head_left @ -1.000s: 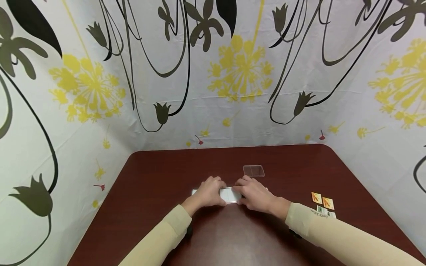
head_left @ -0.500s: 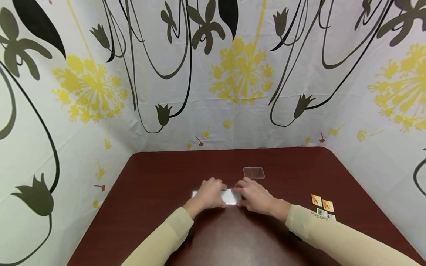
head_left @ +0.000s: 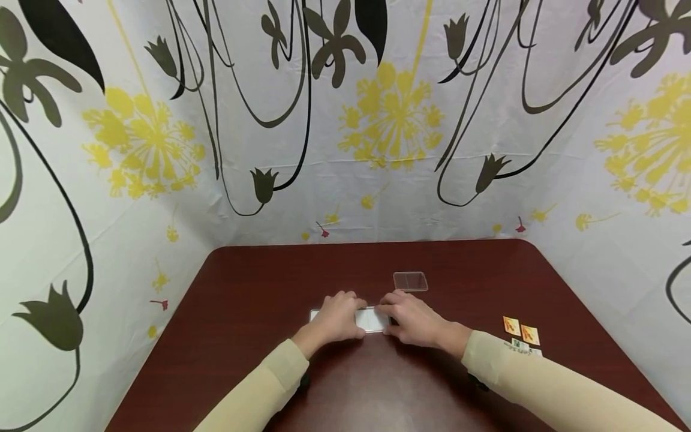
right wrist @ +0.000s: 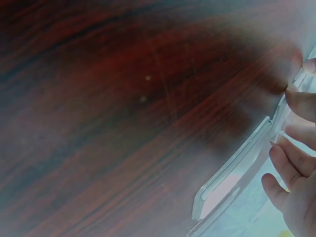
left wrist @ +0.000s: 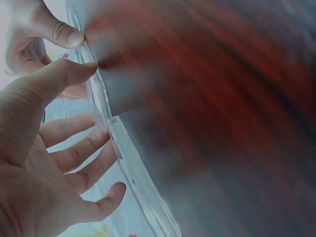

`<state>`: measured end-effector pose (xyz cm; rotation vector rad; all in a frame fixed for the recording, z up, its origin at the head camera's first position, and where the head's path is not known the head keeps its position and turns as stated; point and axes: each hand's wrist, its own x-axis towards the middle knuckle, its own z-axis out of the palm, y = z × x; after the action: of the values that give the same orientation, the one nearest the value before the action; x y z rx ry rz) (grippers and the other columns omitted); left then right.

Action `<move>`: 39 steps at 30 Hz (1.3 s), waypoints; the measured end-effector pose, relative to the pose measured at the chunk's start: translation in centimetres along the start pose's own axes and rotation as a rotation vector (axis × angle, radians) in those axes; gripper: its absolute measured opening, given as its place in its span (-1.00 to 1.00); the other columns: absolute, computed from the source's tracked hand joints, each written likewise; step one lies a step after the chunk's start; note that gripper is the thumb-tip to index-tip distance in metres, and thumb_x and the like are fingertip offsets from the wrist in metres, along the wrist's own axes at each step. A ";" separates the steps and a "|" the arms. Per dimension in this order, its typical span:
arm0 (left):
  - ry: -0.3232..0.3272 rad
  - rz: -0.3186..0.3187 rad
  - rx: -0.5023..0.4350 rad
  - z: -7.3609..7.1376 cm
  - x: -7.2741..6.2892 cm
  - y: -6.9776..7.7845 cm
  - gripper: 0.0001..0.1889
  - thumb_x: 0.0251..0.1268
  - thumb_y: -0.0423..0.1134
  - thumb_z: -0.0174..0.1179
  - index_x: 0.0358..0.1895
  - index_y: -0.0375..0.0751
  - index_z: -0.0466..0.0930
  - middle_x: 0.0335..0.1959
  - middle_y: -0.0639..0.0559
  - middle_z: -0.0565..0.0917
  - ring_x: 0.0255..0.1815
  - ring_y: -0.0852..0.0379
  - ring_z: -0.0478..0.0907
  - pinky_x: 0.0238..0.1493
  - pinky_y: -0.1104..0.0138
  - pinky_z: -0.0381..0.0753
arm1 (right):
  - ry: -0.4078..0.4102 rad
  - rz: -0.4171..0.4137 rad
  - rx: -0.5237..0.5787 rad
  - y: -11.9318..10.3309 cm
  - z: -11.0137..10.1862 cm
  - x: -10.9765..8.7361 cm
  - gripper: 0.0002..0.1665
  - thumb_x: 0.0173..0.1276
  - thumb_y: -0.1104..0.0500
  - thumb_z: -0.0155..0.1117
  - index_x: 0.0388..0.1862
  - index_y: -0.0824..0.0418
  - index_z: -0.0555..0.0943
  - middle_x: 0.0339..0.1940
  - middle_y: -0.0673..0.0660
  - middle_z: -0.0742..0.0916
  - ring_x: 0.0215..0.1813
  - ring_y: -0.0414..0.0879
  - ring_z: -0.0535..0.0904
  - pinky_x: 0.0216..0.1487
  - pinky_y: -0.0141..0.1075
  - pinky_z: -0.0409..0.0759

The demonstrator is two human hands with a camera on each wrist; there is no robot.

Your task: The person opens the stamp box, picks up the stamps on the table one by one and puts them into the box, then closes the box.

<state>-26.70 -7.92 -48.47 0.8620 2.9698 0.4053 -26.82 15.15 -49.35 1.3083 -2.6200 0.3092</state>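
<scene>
Both hands are at a flat, clear plastic case (head_left: 371,320) with a whitish interior, lying on the table. My left hand (head_left: 336,318) grips its left end, thumb on the near edge and fingers on the far edge. My right hand (head_left: 412,318) grips the right end the same way. In the left wrist view, a second clear case (left wrist: 143,177) lies end to end with the held one, beside the left hand. The right wrist view shows another clear case (right wrist: 232,170) at the right end, mostly hidden by the right hand in the head view.
A clear, divided plastic tray or lid (head_left: 410,281) lies behind the right hand. To the right are two orange cards (head_left: 511,326) and two white-green cards (head_left: 520,345), partly covered by the right sleeve. The dark red table (head_left: 270,276) meets patterned cloth walls (head_left: 345,198).
The hands keep the same grip on the case. Only a slight shift of the whole head view shows; nothing on the table has visibly moved.
</scene>
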 end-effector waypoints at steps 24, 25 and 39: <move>0.036 -0.069 -0.163 0.3 -1.0 -1.4 -0.37 -0.02 0.08 0.58 0.13 -0.16 0.72 -0.03 0.04 0.66 -0.06 0.10 0.52 -0.08 0.20 0.59 | -0.062 -0.085 -0.156 2.6 -5.6 1.8 -0.49 0.19 0.03 0.56 0.10 0.15 0.72 0.04 0.06 0.70 0.10 0.01 0.53 0.03 0.02 0.53; 0.032 -0.070 -0.156 0.3 -1.0 -1.4 -0.37 -0.02 0.09 0.57 0.13 -0.15 0.72 -0.02 0.04 0.66 -0.04 0.08 0.52 -0.07 0.18 0.59 | -0.062 -0.084 -0.161 2.7 -5.9 2.1 -0.49 0.19 0.03 0.56 0.11 0.16 0.72 0.05 0.06 0.70 0.11 0.01 0.53 0.03 0.02 0.53; 0.000 -0.115 -0.141 0.3 -1.0 -1.5 -0.47 0.01 0.12 0.55 0.03 -0.07 0.78 -0.01 0.12 0.60 0.02 0.08 0.48 -0.06 0.13 0.59 | -0.033 0.007 -0.125 4.2 -6.6 5.6 -0.49 0.17 0.09 0.58 0.11 0.17 0.73 0.10 0.08 0.72 0.13 0.05 0.54 -0.01 -0.01 0.54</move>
<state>-26.58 -9.57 -49.24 0.6746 2.9294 0.6000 -32.91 15.12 -41.97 1.2744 -2.6235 0.1232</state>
